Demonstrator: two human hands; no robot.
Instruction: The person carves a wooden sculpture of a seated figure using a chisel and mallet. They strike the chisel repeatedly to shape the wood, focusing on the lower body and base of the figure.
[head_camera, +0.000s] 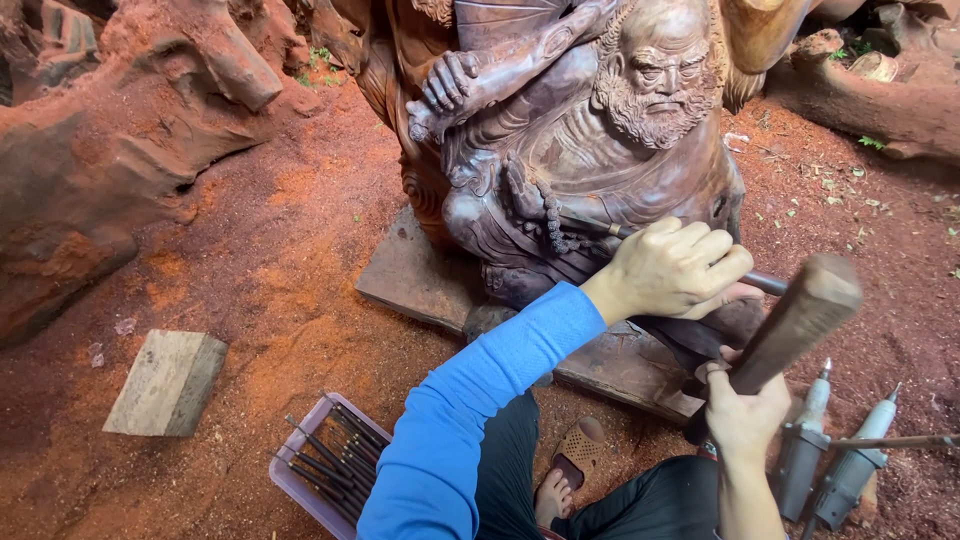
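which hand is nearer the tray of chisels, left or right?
Left. The left hand grips a chisel against the carved statue; the right hand holds the mallet, farther across from the tray of chisels.

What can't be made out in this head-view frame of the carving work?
- Chisel: its shaft middle is hidden inside the left hand; the cutting tip is lost against the dark carved statue.
- Mallet: the handle's lower end is covered by the right hand.
- Tray of tools: cut off by the bottom edge and partly hidden by the blue sleeve.
- Two power tools: lower ends cut off by the bottom edge.
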